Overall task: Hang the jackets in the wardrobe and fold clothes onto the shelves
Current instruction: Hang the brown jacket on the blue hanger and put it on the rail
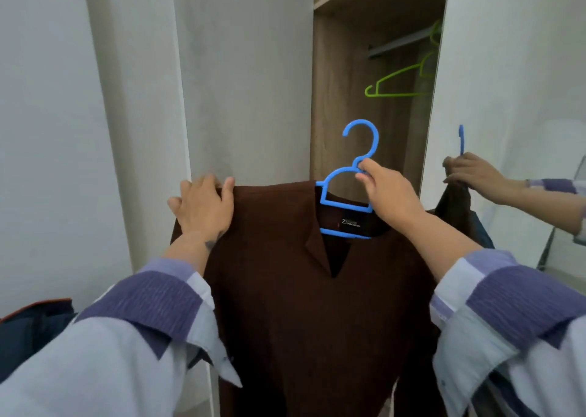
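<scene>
Right hand point(388, 191) grips the neck of the blue hanger point(347, 182), fingers curled round it just under the hook; brown jacket point(301, 305) hangs on it in front of the open wardrobe point(342, 99). Left hand point(203, 207) pinches the jacket's shoulder edge, thumb over the top. Green hanger point(399, 80) on the rail point(396, 44) inside, up & to the right.
</scene>
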Motion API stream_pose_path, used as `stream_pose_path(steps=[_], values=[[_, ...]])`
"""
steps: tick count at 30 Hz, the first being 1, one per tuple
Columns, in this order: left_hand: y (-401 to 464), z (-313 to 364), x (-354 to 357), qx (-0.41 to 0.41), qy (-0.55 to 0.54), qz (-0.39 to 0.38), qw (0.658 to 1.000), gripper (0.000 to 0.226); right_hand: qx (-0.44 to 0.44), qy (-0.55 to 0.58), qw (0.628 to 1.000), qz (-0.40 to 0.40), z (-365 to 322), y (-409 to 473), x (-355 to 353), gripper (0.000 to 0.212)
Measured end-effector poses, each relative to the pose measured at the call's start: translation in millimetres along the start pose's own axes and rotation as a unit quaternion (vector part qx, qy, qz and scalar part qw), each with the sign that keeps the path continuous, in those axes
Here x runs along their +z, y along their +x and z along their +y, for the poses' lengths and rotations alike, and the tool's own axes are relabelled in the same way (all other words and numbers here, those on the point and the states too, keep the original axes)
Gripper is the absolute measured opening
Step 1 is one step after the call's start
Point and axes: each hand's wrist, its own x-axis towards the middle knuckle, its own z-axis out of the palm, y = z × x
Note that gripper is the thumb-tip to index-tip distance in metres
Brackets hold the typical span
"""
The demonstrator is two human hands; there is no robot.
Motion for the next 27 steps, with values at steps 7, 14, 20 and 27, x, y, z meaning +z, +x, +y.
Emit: stream_pose_path(steps=[7,14,20,27], values=[[-13,37,36,0.226,-0.02,-0.099,0.969,0.034,0.002,0.029,0.999,0.02,-25,6,25,0.017],[2,57,62,0.201,-0.082,-0.072,0.973,0.029,0.039,-0.039,0.998,0.002,13,-3,8,0.029],[30,87,91,0.215,-0.089,-0.068,0.97,0.029,0.12,-0.107,0.987,-0.022,45,-11,-3,0.031],[66,110,127,0.197,-0.083,-0.084,0.973,0.03,0.096,-0.166,0.979,-0.075,52,33,-17,0.031]])
